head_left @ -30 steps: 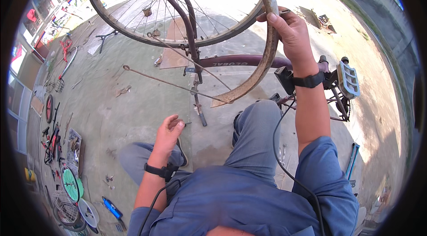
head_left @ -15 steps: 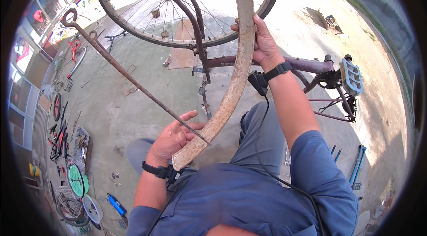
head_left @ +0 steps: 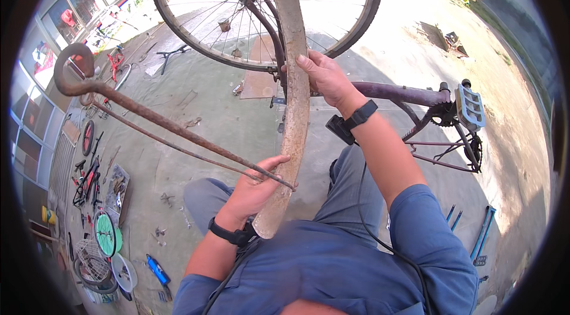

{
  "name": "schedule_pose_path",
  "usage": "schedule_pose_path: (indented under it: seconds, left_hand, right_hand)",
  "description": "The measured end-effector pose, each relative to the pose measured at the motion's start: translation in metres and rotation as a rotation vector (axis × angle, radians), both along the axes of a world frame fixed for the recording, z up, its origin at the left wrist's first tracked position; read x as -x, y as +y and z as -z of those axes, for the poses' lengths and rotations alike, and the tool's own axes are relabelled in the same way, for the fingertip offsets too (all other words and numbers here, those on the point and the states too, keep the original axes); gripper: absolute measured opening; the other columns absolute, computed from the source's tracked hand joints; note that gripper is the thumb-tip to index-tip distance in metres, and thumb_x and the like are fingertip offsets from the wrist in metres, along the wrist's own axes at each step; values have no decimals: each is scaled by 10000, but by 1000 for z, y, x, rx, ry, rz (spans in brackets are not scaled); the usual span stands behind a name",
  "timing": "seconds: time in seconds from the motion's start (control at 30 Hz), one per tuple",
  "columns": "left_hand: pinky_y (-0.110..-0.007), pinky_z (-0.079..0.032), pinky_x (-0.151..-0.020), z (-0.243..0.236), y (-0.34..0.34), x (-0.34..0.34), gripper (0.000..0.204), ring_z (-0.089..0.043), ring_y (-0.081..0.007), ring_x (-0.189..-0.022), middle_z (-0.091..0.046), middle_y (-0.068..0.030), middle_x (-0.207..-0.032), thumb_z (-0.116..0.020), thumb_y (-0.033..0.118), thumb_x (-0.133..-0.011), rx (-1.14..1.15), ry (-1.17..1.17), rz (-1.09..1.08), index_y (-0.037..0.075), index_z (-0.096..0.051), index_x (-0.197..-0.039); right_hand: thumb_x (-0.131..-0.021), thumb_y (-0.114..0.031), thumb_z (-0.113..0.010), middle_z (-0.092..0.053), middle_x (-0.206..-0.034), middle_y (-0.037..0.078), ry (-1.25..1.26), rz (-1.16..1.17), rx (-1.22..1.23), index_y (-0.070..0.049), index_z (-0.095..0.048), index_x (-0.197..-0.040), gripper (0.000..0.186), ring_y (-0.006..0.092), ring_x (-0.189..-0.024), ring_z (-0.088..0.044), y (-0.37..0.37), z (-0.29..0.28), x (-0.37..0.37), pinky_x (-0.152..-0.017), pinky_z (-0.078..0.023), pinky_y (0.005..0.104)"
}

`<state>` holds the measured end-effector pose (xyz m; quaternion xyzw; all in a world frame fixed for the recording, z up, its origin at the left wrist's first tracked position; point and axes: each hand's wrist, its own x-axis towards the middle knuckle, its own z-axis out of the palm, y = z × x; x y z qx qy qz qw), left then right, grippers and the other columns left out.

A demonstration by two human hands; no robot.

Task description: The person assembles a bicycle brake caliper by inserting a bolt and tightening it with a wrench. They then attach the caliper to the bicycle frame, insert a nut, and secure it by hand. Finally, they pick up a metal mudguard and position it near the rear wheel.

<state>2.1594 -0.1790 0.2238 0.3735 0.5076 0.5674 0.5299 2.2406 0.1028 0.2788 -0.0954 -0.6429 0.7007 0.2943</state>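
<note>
A worn, rust-spotted bicycle mudguard (head_left: 295, 114) runs from the top of the view down toward my chest. My left hand (head_left: 255, 190) is closed on it near its lower end, thumb lying on the outer face. Farther up, my right hand (head_left: 326, 79) grips its right edge, thumb on the face and fingers behind. Two thin rusty stays (head_left: 172, 127) reach left from the mudguard beside my left hand, their looped ends raised. Behind it stand a spoked wheel (head_left: 350, 39) and a purple bicycle frame (head_left: 398, 90) with a light blue pedal (head_left: 469, 106).
At the left lie bicycle parts, a metal tray (head_left: 117, 196), a white basin (head_left: 124, 272) and a wire basket (head_left: 92, 260). A blue bottle-shaped object (head_left: 158, 270) lies on the ground nearby. Blue tubes (head_left: 484, 235) lie at the right. A cable (head_left: 363, 208) hangs along my front.
The mudguard has swung to a steeper angle, its upper part moving left with my right hand. The looped stay ends look larger and closer. My left hand has shifted slightly right and closed on the mudguard.
</note>
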Motion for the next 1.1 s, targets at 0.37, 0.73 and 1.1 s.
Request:
schedule_pose_path:
  seconds: [0.37,0.73,1.1]
  left_hand:
    - [-298,-507,-901,-20,29,-43,628,-568,-167,-1122,-505,-164,-1343,-604,69,-945,-193,140,-114,9,-287,-1484]
    - [-366,-551,-881,-47,33,41,753,-611,-293,-1161,-495,-229,-1369,-675,337,-938,-253,52,-407,-10,-271,-1469]
    - [-451,-542,-930,-27,32,76,385,-623,-298,-1125,-611,-196,-1245,-593,177,-972,-260,-274,-311,27,-473,-1305]
  right_hand:
    - [-904,-76,-466,-614,-1156,75,-34,101,-181,45,-502,-1340,454,130,-1046,-565,-69,34,-27,-930,-467,304]
    - [-841,-81,-471,-632,-1117,84,-301,-314,8,57,-513,-1342,522,108,-944,-603,-69,1,-69,-825,-497,263]
    - [-973,-221,-543,-641,-1071,143,-298,-612,317,66,-504,-1364,486,181,-879,-640,-75,22,-74,-820,-503,321]
